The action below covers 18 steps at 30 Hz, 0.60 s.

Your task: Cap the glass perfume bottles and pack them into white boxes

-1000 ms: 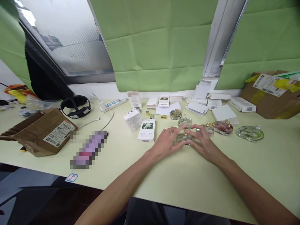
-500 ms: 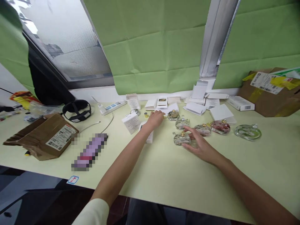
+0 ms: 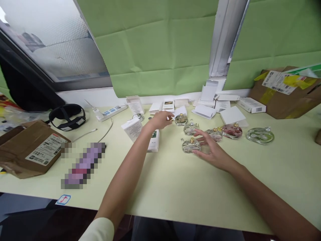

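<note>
My left hand (image 3: pixel 160 120) reaches across the table with bent fingers, closed at the tips on a small gold cap (image 3: pixel 171 119), partly hidden. Just right of it is a round glass perfume bottle (image 3: pixel 181 119). My right hand (image 3: pixel 212 150) curls loosely around the right end of a clear perfume bottle with a gold top (image 3: pixel 191 146), thumb in front and fingers behind. Another clear bottle (image 3: pixel 191 129) stands behind this one. To the right are a pinkish bottle (image 3: pixel 214 135), a red-patterned bottle (image 3: pixel 232 131) and a green bottle (image 3: pixel 260 135).
White cartons (image 3: pixel 204 111) and opened flaps lie along the wall. Small white boxes (image 3: pixel 153 142) stand by my left forearm. Cardboard boxes (image 3: pixel 33 147) sit at both sides. A black headset (image 3: pixel 67 117), a power strip (image 3: pixel 111 113) and a blurred phone (image 3: pixel 84 165) are at left.
The view has shifted slightly, so the table's contents sit further left and higher. My left hand has lifted a little at the fingertips. My right hand stays around the same bottle.
</note>
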{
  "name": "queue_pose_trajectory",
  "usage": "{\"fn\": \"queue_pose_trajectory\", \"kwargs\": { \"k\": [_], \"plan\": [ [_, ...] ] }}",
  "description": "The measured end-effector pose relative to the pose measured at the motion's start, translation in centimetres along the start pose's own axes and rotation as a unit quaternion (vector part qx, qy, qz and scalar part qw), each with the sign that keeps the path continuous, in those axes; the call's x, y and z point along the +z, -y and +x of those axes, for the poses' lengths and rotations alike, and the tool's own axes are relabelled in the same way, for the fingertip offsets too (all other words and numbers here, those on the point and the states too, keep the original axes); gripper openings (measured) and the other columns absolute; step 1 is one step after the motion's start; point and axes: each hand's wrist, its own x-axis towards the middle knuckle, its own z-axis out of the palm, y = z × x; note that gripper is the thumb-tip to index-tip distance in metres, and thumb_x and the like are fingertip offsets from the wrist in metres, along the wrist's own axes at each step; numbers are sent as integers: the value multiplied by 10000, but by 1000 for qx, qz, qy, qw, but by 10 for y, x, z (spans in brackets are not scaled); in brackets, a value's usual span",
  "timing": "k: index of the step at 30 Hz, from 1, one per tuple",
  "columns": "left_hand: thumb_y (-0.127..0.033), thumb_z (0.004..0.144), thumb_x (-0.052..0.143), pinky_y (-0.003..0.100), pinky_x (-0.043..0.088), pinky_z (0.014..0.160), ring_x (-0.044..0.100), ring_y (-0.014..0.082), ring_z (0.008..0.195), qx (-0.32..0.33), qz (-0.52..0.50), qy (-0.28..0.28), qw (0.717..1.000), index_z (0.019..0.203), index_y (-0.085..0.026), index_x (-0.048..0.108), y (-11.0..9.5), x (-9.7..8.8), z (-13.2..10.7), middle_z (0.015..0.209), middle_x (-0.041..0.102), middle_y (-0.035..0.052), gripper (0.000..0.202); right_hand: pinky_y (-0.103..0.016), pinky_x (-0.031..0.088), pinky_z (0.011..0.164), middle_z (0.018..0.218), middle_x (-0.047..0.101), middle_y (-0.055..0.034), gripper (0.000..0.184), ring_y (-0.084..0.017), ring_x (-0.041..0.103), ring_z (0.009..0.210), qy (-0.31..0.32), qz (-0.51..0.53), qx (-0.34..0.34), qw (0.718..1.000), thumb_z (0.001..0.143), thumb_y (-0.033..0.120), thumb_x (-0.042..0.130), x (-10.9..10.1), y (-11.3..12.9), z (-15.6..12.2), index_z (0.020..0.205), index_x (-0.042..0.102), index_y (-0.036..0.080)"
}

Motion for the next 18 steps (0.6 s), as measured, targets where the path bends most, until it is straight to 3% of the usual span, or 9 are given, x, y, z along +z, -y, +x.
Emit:
{"fn": "queue_pose_trajectory", "kwargs": {
  "k": [3, 6, 10, 14, 18],
  "plan": [
    [-323, 861, 597, 269, 480, 825, 621, 181, 1032, 96, -126, 23, 987, 1228, -207, 608, -26, -28, -18, 1213, 652, 47, 385, -466, 503, 961, 1380, 451, -63, 731, -254, 523, 1181, -20, 8, -10, 1000, 857, 433, 629, 1, -1, 0, 1473, 236, 416],
    [-317, 858, 610, 264, 475, 802, 622, 181, 1031, 183, -144, 73, 970, 1221, -212, 617, -52, -40, -31, 1189, 665, 41, 378, -467, 502, 965, 1397, 440, -55, 746, -254, 528, 1178, -35, 11, -26, 999, 848, 433, 642, 3, -2, 0, 1469, 230, 429],
    [-282, 867, 598, 252, 475, 787, 625, 172, 1031, 228, -164, 101, 954, 1238, -210, 588, -69, -36, -35, 1197, 653, 53, 378, -462, 509, 956, 1391, 441, -51, 726, -242, 540, 1153, -29, 5, -44, 999, 858, 408, 636, 2, -2, 0, 1464, 235, 430],
    [-262, 857, 612, 268, 472, 807, 632, 179, 1021, 231, -165, 112, 952, 1292, -195, 531, -72, -27, -33, 1162, 656, 77, 447, -459, 512, 953, 1387, 418, -55, 712, -235, 553, 1134, -21, -1, -58, 998, 872, 399, 618, 1, 0, 0, 1474, 239, 432],
    [-232, 854, 609, 276, 460, 775, 632, 187, 992, 259, -146, 131, 946, 1224, -195, 575, -77, -20, -32, 1120, 660, 76, 374, -478, 501, 972, 1421, 380, -62, 705, -257, 548, 1161, -11, -27, -56, 998, 877, 415, 609, 0, 3, 0, 1481, 247, 434]
  ]
}}
